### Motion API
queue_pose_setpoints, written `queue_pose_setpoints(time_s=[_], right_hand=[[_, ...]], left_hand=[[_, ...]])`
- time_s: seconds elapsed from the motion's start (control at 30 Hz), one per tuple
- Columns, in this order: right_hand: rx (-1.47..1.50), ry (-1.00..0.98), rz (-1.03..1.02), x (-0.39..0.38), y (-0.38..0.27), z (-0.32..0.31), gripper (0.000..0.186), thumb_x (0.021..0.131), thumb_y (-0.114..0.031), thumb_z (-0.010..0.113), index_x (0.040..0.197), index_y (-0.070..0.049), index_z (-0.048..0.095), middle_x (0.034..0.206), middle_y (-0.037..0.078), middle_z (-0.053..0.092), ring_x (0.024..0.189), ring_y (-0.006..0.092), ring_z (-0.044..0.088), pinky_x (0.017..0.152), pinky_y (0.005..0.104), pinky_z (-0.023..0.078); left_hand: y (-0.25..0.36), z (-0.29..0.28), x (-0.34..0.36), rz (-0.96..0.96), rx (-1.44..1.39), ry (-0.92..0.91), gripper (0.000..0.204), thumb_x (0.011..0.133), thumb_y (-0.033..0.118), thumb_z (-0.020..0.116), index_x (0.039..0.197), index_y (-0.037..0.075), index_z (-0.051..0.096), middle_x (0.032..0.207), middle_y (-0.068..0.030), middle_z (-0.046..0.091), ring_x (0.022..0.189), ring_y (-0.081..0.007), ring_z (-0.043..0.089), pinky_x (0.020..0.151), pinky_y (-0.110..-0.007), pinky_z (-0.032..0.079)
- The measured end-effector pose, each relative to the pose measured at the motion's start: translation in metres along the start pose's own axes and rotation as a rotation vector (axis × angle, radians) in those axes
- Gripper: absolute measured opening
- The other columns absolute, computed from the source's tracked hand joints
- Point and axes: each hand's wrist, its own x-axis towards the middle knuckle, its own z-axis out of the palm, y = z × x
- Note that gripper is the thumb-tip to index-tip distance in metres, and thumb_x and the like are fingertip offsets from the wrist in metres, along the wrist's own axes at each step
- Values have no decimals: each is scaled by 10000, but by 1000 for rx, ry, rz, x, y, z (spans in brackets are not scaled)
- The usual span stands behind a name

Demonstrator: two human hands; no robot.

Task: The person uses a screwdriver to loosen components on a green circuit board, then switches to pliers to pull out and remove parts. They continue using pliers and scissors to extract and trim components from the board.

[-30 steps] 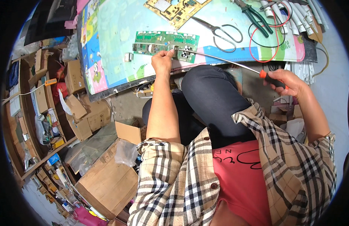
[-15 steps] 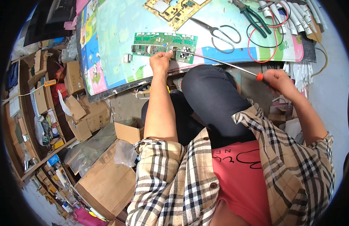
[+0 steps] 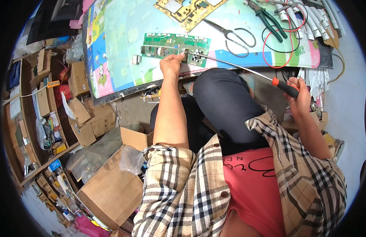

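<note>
A long green circuit board lies on the colorful mat near the front edge. My left hand grips the board at its lower middle, fingers pinched by a small component there. The long steel shaft of a screwdriver reaches from that component to its red-and-black handle, which my right hand holds beyond the mat's edge. Above lie a yellow circuit board and black-handled scissors. A small metal piece sits left of the green board.
Green-handled pliers, red and black cables and white rolls crowd the mat's right side. My bent knee is just below the edge. Wooden shelving with clutter and cardboard boxes stands at the left.
My right hand has turned around the screwdriver handle and dropped lower, showing more of the black grip. My left hand stays on the board with the screwdriver tip beside it.
</note>
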Motion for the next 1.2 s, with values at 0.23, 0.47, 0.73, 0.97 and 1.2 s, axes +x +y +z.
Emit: queue_pose_setpoints(time_s=[0.23, 0.47, 0.73, 0.97, 1.2], right_hand=[[-483, -322, 351, -9, -30, -14, 459, 974, -472, 413, 877, -53, 576, 590, 31, 501, 339, 76, 287, 321, 256, 210], [-239, -327, -208, -9, 8, -19, 286, 972, -341, 506, 1063, -75, 561, 873, -10, 559, 632, 57, 457, 556, 208, 388], [-336, -453, 199, 0, -8, -50, 313, 992, -341, 452, 1141, -70, 492, 910, 62, 597, 630, 126, 585, 549, 267, 477], [-152, -220, 49, -25, -16, 0, 280, 994, -300, 458, 1147, -67, 488, 880, 45, 575, 522, 84, 503, 467, 222, 436], [-495, -372, -51, -24, -37, -11, 304, 993, -312, 453, 1087, -32, 524, 778, 36, 549, 487, 69, 470, 420, 230, 382]], left_hand=[[-2, 1, 3, 8, 32, 4, 172, 772, 166, 763, 702, 40, 669, 653, 4, 609, 557, -85, 484, 533, -246, 400], [-4, 1, 4, 0, 22, 5, 167, 773, 166, 762, 716, 37, 673, 661, 0, 616, 560, -87, 486, 537, -247, 402], [1, 2, 1, -10, 17, 8, 177, 771, 167, 767, 708, 37, 665, 671, -5, 620, 568, -99, 495, 548, -254, 415], [0, 2, 3, -16, 6, 1, 177, 770, 167, 770, 710, 38, 664, 670, -4, 617, 573, -94, 496, 542, -247, 409], [-2, 0, 2, -18, -2, -2, 183, 768, 170, 775, 709, 40, 660, 644, 9, 592, 557, -84, 460, 526, -241, 374]])
